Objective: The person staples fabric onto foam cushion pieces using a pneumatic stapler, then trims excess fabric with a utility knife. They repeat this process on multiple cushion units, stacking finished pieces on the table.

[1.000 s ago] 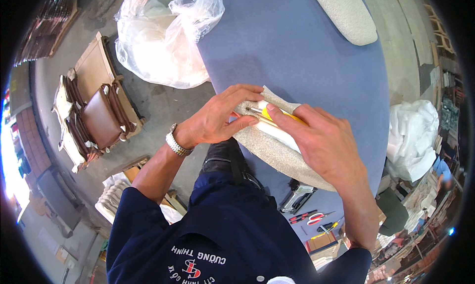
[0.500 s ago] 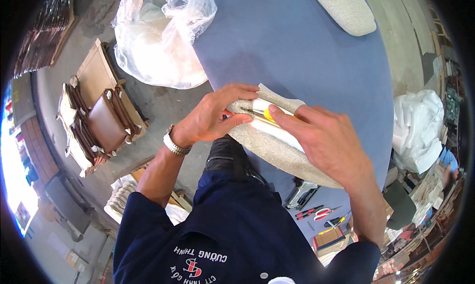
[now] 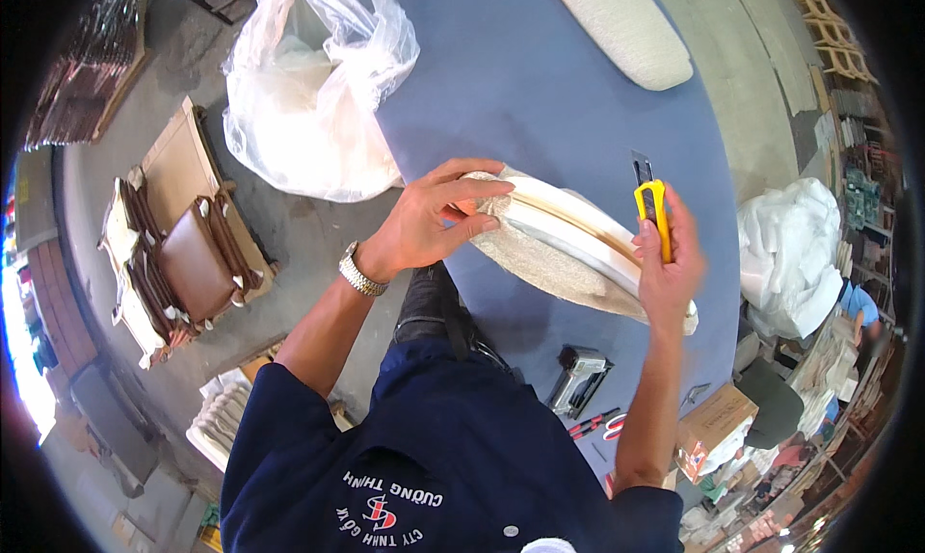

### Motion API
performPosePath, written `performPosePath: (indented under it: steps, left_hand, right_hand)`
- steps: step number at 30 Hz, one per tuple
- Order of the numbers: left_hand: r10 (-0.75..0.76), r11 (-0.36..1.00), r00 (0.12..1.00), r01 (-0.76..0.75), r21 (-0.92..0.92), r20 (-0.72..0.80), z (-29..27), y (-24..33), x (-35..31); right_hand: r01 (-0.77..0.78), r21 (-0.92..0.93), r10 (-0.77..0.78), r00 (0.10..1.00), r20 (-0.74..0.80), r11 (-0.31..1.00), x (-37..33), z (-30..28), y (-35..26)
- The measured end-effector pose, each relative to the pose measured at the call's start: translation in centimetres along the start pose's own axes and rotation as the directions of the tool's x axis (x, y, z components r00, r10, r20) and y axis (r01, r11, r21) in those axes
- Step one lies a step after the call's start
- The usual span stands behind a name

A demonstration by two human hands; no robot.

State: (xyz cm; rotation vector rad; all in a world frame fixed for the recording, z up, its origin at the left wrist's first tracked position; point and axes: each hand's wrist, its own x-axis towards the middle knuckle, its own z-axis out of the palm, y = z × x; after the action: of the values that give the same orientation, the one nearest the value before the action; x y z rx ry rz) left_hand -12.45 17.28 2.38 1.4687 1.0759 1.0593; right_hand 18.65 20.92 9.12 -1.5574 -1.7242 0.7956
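A long curved pad covered in beige fabric (image 3: 559,264) lies slantwise over the blue table's near left edge. Its upper side shows white padding and a pale wooden strip running lengthwise. At the pad's left end my left hand (image 3: 424,223) is closed on the fabric, with thumb and fingers pinching the corner. My right hand (image 3: 673,269) holds a yellow utility knife (image 3: 652,206) upright above the pad's right part. The knife's blade points away from me and is apart from the fabric.
A staple gun (image 3: 580,375) lies on the blue table (image 3: 501,81) near my body, beside red-handled tools (image 3: 594,424). A second beige pad (image 3: 631,35) rests at the far edge. A clear plastic bag (image 3: 308,119) is at left, beyond brown padded panels (image 3: 200,250). A cardboard box (image 3: 718,420) stands right.
My right hand has drawn the knife away from the pad's left end, moving right and turning its blade upward. The fabric strip that stood up there now lies lower, baring the wooden strip.
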Motion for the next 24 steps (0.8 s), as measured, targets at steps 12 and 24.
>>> performPosePath:
  steps: [12, 24]
  left_hand:
    - [-0.179, 0.982, 0.973, 0.167, -0.094, -0.146, 0.5, 4.3, -2.8]
    - [0.368, 0.670, 0.607, 0.353, 0.653, -0.705, -12.9, 2.4, 2.3]
  right_hand:
    - [-0.040, 0.360, 0.123, 0.970, -0.210, 0.932, -5.7, 1.6, 2.5]
    - [0.107, 0.375, 0.002, 0.960, -0.279, 0.921, -6.6, 2.3, 3.9]
